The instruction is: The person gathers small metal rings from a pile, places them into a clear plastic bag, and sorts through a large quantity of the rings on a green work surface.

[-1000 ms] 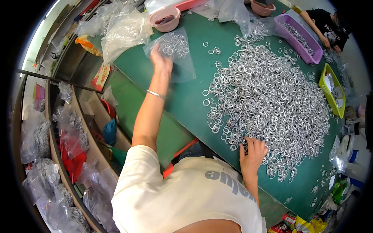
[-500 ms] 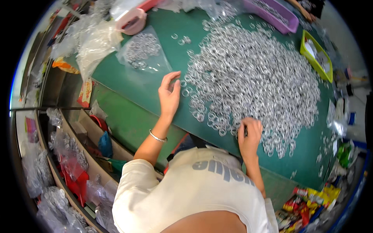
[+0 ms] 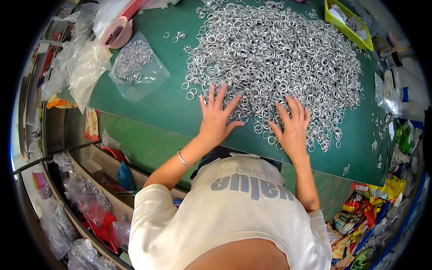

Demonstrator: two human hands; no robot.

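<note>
A wide heap of silver metal rings [image 3: 274, 58] covers much of the green tabletop [image 3: 175, 103]. On the heap's near left edge lies my left hand [image 3: 217, 118], palm down with its fingers spread over the rings. My right hand [image 3: 293, 128] rests on the near edge, fingers apart and touching rings. Neither hand grips anything that I can see. To the left of the heap, a clear plastic bag [image 3: 146, 81] with rings in it lies on the table. A few loose rings [image 3: 178, 36] sit between bag and heap.
A pink bowl [image 3: 120, 33] and crumpled clear bags [image 3: 87, 67] are at the far left. At the far right stands a lime-green basket [image 3: 348, 29]. Divided shelves [image 3: 90, 162] with bagged parts run along my left. Colourful packets [image 3: 364, 202] lie low on the right.
My left hand has moved right onto the rings and spread its fingers. The right hand has opened from a curled shape. The whole view has shifted, showing the table further up.
</note>
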